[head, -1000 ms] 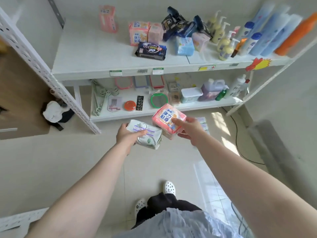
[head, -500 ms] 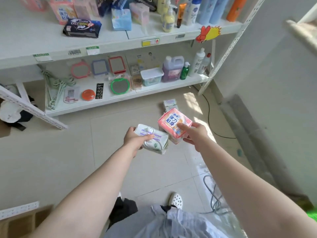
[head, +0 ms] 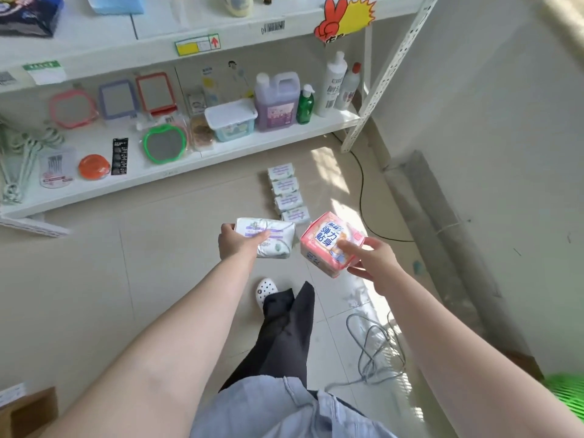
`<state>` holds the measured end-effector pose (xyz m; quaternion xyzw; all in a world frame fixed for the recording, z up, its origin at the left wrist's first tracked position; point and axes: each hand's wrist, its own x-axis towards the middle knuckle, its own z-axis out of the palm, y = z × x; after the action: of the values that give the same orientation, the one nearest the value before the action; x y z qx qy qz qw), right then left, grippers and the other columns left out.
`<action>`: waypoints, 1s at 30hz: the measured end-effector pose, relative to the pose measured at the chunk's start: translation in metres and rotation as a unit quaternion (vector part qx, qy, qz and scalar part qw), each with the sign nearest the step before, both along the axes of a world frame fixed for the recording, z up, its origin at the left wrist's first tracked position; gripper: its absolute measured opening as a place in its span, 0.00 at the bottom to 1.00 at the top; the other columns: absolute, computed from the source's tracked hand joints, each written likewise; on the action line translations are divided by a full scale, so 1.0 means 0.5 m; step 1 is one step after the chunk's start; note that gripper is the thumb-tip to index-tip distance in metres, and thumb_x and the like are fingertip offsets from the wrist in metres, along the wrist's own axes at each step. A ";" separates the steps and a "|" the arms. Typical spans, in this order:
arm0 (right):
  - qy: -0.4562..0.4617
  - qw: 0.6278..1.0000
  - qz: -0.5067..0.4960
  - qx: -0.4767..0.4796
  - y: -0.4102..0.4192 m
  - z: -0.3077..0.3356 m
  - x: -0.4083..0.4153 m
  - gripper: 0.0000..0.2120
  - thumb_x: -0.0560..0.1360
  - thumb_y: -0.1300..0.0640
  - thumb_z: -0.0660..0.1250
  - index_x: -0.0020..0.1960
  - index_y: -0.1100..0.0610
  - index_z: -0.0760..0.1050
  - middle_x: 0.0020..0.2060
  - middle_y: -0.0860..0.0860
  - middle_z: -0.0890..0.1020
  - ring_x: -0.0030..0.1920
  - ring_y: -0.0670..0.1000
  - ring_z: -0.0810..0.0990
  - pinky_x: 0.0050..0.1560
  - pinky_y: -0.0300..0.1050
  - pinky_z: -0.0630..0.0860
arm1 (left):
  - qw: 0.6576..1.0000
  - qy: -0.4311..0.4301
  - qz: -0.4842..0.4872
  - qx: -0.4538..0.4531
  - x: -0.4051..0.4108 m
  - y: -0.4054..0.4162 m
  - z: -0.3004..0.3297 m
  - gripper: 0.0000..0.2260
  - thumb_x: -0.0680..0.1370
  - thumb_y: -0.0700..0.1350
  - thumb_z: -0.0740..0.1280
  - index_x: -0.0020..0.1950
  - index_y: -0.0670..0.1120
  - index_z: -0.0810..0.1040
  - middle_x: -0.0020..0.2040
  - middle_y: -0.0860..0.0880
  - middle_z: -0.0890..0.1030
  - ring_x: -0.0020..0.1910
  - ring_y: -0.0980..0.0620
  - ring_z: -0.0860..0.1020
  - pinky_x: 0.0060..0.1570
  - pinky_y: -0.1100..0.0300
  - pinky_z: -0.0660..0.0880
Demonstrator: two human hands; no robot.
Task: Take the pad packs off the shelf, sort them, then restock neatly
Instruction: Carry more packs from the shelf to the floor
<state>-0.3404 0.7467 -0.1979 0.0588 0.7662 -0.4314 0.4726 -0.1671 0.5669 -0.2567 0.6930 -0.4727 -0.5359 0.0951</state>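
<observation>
- Head view: the left hand [head: 235, 245] grips a white pack [head: 268, 237]; the right hand [head: 376, 267] grips a pink pack [head: 328, 243].
- The view has swung from the shelf [head: 221, 153] down to a row of white packs [head: 287, 192] on the floor, so sorting looks underway.

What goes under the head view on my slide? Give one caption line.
Left hand holds a white pad pack, right hand a pink pack, above a floor row.

The scene is brightly lit by daylight; sunlit patches are thrown on the pale tiled floor [head: 339, 184]. Straight lines are bowed at the edges, and corners are slightly blurred.
</observation>
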 end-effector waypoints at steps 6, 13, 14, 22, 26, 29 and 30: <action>-0.016 0.999 0.004 0.037 -0.047 -0.144 -0.117 0.21 0.67 0.57 0.78 0.57 0.60 0.76 0.43 0.57 0.86 0.39 0.53 0.85 0.48 0.49 0.83 | 0.998 -0.017 0.003 0.058 -0.137 -0.072 -0.159 0.28 0.65 0.51 0.79 0.55 0.46 0.67 0.58 0.48 0.77 0.47 0.48 0.75 0.46 0.57 0.72; -0.065 0.992 0.065 0.088 -0.050 -0.457 -0.161 0.22 0.67 0.59 0.78 0.59 0.58 0.75 0.45 0.55 0.85 0.43 0.54 0.86 0.49 0.52 0.83 | 0.994 -0.037 0.052 0.092 -0.209 -0.078 -0.466 0.29 0.64 0.52 0.79 0.56 0.44 0.68 0.56 0.48 0.77 0.45 0.48 0.75 0.45 0.58 0.70; -0.072 0.990 0.077 0.092 -0.051 -0.511 -0.163 0.23 0.67 0.60 0.78 0.59 0.58 0.75 0.46 0.56 0.85 0.43 0.54 0.86 0.49 0.52 0.83 | 0.994 -0.031 0.056 0.093 -0.221 -0.077 -0.513 0.28 0.64 0.51 0.79 0.55 0.45 0.68 0.56 0.48 0.77 0.45 0.48 0.75 0.45 0.59 0.70; -0.102 0.980 0.124 0.120 -0.027 -0.933 -0.181 0.26 0.66 0.63 0.79 0.61 0.59 0.75 0.46 0.56 0.84 0.42 0.52 0.85 0.46 0.50 0.83 | 0.991 -0.020 0.051 0.119 -0.317 -0.032 -0.900 0.28 0.64 0.50 0.80 0.55 0.45 0.68 0.57 0.48 0.78 0.46 0.49 0.76 0.47 0.60 0.72; -0.095 0.977 0.137 0.131 -0.035 -1.081 -0.198 0.33 0.64 0.61 0.80 0.64 0.58 0.68 0.52 0.56 0.80 0.48 0.55 0.83 0.48 0.50 0.82 | 0.991 -0.004 0.046 0.123 -0.368 -0.016 -1.028 0.28 0.64 0.50 0.80 0.53 0.45 0.66 0.55 0.48 0.77 0.47 0.49 0.76 0.48 0.58 0.75; -0.079 0.976 0.148 0.139 -0.051 -1.163 -0.210 0.35 0.64 0.60 0.81 0.65 0.59 0.66 0.54 0.54 0.79 0.51 0.54 0.81 0.54 0.54 0.80 | 0.991 -0.007 0.037 0.130 -0.393 -0.017 -1.090 0.28 0.64 0.50 0.80 0.52 0.45 0.66 0.52 0.50 0.76 0.45 0.50 0.76 0.45 0.59 0.73; -0.072 0.975 0.154 0.140 -0.059 -1.184 -0.215 0.35 0.63 0.60 0.81 0.65 0.60 0.67 0.55 0.53 0.79 0.52 0.53 0.81 0.54 0.53 0.80 | 0.991 -0.007 0.039 0.129 -0.399 -0.021 -1.106 0.27 0.65 0.50 0.80 0.52 0.45 0.66 0.52 0.50 0.76 0.45 0.50 0.75 0.45 0.59 0.72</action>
<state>-0.4478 0.7174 -0.7897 0.0362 0.7828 -0.2366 0.5744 -0.3666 0.5564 -0.8095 0.7210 -0.3726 -0.5838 0.0227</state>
